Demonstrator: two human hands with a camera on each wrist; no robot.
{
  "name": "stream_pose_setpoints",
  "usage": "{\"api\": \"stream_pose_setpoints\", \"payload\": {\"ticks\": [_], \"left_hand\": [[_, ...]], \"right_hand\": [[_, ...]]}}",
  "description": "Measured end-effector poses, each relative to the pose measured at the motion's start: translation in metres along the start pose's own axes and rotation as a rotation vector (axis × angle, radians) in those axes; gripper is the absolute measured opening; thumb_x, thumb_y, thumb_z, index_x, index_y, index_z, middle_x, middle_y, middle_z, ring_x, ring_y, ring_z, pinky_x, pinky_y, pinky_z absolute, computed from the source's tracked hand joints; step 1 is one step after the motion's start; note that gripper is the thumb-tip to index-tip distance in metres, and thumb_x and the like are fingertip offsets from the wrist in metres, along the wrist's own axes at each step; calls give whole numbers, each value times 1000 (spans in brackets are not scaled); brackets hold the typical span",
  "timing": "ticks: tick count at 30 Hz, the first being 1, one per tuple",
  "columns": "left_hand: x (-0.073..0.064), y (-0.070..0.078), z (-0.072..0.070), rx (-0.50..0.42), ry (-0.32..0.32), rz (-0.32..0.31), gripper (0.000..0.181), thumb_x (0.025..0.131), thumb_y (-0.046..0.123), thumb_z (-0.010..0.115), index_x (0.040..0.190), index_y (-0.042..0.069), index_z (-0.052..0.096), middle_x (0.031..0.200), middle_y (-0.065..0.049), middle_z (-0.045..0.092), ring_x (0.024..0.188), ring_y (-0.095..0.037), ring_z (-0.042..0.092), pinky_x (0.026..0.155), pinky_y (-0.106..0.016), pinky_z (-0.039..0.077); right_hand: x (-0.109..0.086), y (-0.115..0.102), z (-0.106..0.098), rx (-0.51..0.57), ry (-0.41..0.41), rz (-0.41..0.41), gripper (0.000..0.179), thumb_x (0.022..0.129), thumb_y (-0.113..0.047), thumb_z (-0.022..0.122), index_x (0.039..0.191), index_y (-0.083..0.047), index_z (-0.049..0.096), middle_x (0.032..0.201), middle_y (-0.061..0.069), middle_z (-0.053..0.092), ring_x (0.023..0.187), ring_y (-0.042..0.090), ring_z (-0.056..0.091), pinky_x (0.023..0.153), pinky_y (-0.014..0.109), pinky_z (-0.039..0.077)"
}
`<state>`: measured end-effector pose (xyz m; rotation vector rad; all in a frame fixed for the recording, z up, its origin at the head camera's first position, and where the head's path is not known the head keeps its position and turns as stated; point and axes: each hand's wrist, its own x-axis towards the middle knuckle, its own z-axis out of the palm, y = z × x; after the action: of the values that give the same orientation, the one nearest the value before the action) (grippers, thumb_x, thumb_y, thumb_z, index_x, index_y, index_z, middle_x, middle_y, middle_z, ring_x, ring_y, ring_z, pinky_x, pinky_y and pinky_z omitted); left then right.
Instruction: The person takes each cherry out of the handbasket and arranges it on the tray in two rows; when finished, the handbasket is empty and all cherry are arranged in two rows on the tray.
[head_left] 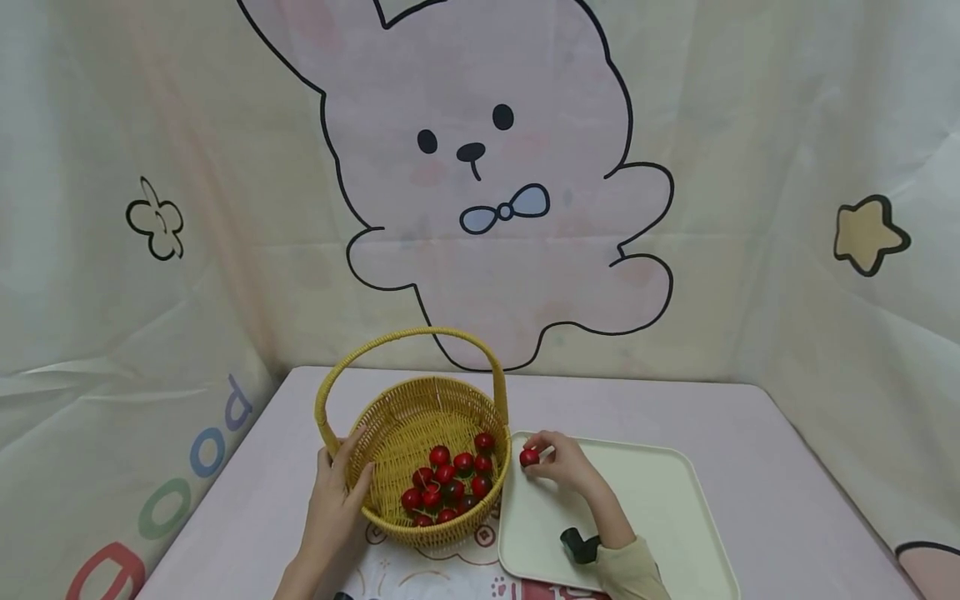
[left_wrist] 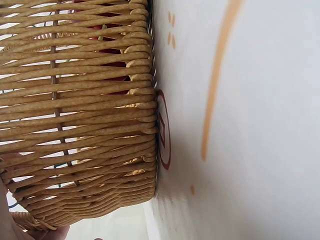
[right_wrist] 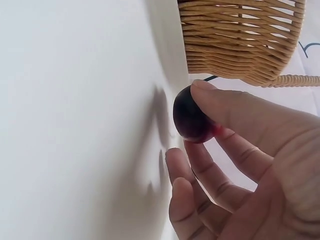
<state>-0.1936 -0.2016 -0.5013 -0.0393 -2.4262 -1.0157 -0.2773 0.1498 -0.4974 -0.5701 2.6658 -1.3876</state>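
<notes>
A yellow woven basket (head_left: 393,404) with a tall arched handle stands left of a cream tray (head_left: 660,500). Several dark red cherries (head_left: 445,474) lie in it, bunched towards its right front side. My left hand (head_left: 330,500) grips the basket's left rim; the left wrist view has mostly the woven side wall (left_wrist: 90,115), with a bit of that hand at the lower left corner. Over the tray's far left corner, my right hand (head_left: 567,467) pinches a single cherry (right_wrist: 190,117) between thumb and fingers, close to the basket.
Beneath everything is a pale table (head_left: 600,404) with a printed mat (head_left: 420,575) at its front. A dark wrist-worn device (head_left: 579,546) sits at the right wrist. Cloth walls with a drawn animal (head_left: 495,275) close off the back and sides.
</notes>
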Motion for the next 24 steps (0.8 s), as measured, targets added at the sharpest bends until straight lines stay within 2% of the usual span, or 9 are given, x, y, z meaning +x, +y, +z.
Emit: {"api": "stream_pose_setpoints", "payload": {"ticks": [17,24], "left_hand": [[-1,1,0,4,-11,-23,55,90,20,60,140,29,39,126,-16,36,101,-39,54,71,-58,46],[0,1,0,4,-4,-10,54,90,21,60,140,29,39,126,-16,37,102,-39,54,72,-59,45]], "right_hand": [[1,7,1,-27,-34,-18,34,69,-5,77,100,-1,63,88,11,63,66,11,52,61,23,42],[3,9,2,-24,-44,-14,36,69,-5,78,101,-1,63,89,11,63,66,14,52,60,23,42]]}}
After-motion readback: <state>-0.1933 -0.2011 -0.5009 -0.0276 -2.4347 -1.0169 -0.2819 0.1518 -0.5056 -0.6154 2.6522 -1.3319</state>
